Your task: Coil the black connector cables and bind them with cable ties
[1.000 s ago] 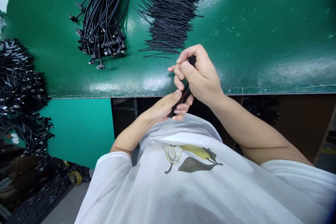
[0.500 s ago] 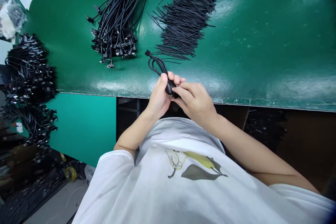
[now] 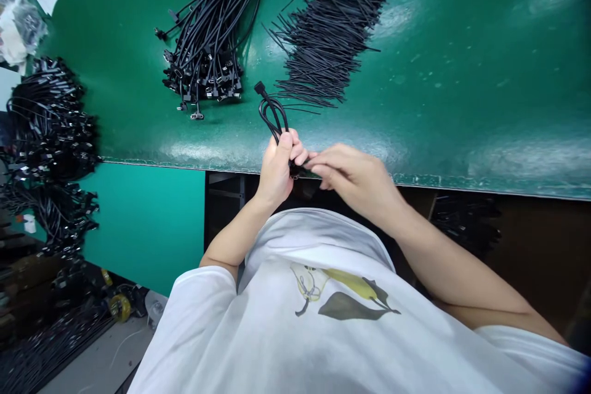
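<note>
My left hand (image 3: 277, 171) is closed around a looped black cable (image 3: 271, 112), whose loop and plug end rise above my fist over the green bench top. My right hand (image 3: 353, 180) reaches in from the right, with its fingertips beside the lower end of the cable (image 3: 295, 168), at or touching my left fingers. Whether those fingertips pinch anything is hidden. Just beyond my hands lie a bundle of black connector cables (image 3: 207, 43) and a long pile of thin black cable ties (image 3: 335, 31).
The green bench top (image 3: 438, 92) has a straight front edge close to my hands. Heaped black cables (image 3: 48, 129) lie at far left beside a teal panel (image 3: 143, 221). More dark cables (image 3: 466, 221) sit below the bench at right, near my white shirt (image 3: 341, 295).
Since a second ago, the black cable has gone from a short dark length between my hands to an upright loop in my left fist. My right hand has shifted right, its fingers straighter.
</note>
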### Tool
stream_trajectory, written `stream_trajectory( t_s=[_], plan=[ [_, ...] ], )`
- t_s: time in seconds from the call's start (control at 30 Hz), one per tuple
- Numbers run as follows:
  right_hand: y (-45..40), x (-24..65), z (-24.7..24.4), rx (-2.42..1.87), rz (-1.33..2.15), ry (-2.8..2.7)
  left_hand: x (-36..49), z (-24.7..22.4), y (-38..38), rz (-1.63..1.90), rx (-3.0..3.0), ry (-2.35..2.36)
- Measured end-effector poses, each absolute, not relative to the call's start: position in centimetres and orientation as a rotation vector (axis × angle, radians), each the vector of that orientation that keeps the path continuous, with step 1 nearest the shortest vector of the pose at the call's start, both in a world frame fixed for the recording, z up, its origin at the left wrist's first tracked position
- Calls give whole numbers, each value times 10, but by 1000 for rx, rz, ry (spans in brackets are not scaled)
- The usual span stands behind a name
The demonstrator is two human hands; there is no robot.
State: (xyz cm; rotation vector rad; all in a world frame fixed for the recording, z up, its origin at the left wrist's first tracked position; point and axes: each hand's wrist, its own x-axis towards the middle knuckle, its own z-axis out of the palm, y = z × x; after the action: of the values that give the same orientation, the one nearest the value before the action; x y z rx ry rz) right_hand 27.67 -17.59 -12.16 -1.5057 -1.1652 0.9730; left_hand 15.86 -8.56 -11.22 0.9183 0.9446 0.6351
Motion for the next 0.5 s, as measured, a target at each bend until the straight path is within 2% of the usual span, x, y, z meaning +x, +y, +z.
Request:
stream_trajectory(
  t_s=[0.1,0.3,0.5],
  plan=[
    [-166,290,-117,-1645,702,-1230,155,-117,-91,557,1069,983],
    [-141,291,-111,-1699,602,-1291,148,-129,-103,345,1341,902],
    [-137,297,-112,-1338,1047,-1083,151,-113,-96,103,813,728]
  ],
)
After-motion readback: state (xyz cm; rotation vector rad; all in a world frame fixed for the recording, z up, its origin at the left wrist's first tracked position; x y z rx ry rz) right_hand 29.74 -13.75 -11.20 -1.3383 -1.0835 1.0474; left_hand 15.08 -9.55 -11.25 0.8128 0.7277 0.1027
